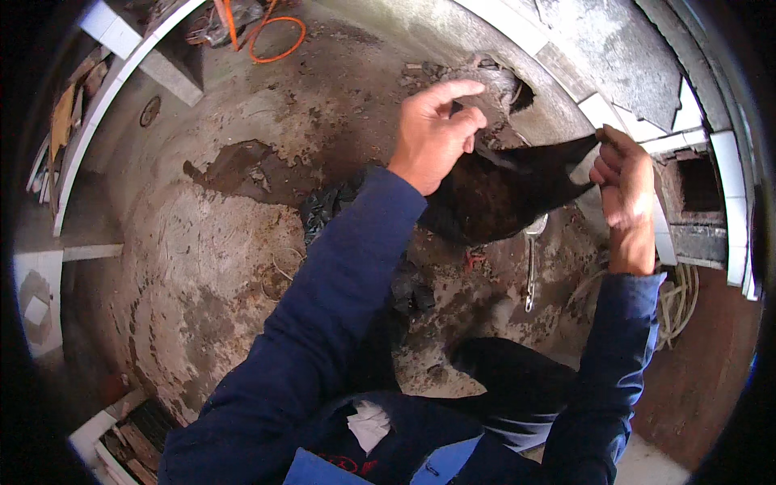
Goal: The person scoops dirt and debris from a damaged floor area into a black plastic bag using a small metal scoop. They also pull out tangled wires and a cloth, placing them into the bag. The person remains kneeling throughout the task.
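Observation:
A black plastic bag (509, 194), seemingly thin and limp, hangs stretched in front of me, its right edge pinched in the fingers of my right hand (624, 176). My left hand (439, 133) is raised at the bag's upper left, thumb and index finger curled towards each other; whether it grips the bag cannot be told. Below the bag, on the stained concrete floor (200, 260), lies a ladle-like metal tool (531, 267) with a long handle. Crumpled dark plastic (330, 203) shows beside my left sleeve.
An orange hose (303, 36) lies coiled at the top. Rubble surrounds a hole (522, 97) in the low wall. White-tiled ledges (727, 182) edge the right side, with a pale coiled hose (679, 303) below. Wood scraps (60, 127) stand at the far left.

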{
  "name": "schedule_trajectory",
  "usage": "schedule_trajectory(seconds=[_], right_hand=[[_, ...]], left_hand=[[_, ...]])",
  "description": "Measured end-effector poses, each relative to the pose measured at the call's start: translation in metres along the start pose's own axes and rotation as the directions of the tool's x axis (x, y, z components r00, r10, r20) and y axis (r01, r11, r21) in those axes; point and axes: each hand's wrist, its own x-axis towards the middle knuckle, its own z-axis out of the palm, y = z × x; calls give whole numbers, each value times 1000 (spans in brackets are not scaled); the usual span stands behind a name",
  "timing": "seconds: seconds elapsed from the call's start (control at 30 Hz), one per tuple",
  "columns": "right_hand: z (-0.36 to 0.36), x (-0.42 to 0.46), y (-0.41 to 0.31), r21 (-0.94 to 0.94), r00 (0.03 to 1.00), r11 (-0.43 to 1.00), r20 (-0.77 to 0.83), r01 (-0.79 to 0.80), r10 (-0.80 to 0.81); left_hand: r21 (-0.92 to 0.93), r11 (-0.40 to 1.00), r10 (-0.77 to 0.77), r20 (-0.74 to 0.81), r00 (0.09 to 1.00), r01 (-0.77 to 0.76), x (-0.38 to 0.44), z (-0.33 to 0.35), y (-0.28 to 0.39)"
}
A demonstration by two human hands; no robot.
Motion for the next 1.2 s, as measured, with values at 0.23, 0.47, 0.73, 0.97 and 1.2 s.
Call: schedule_trajectory(seconds=[0.23, 0.47, 0.73, 0.97, 1.2], right_hand=[[67, 85, 21, -84, 981, 992, 178, 98, -82], [90, 142, 65, -148, 938, 973, 325, 178, -123], [11, 124, 150, -640, 919, 659, 290, 394, -268], [-180, 57, 327, -929, 983, 338, -107, -151, 148], [-284, -24, 420, -930, 890, -12, -356, -368, 285]], left_hand=[[133, 983, 154, -224, 962, -126, 3, -45, 18], [220, 965, 223, -413, 883, -140, 15, -75, 7], [301, 935, 299, -396, 868, -185, 23, -79, -6], [379, 911, 299, -330, 895, -165, 16, -87, -3], [407, 905, 253, -291, 923, -120, 10, -87, -17]])
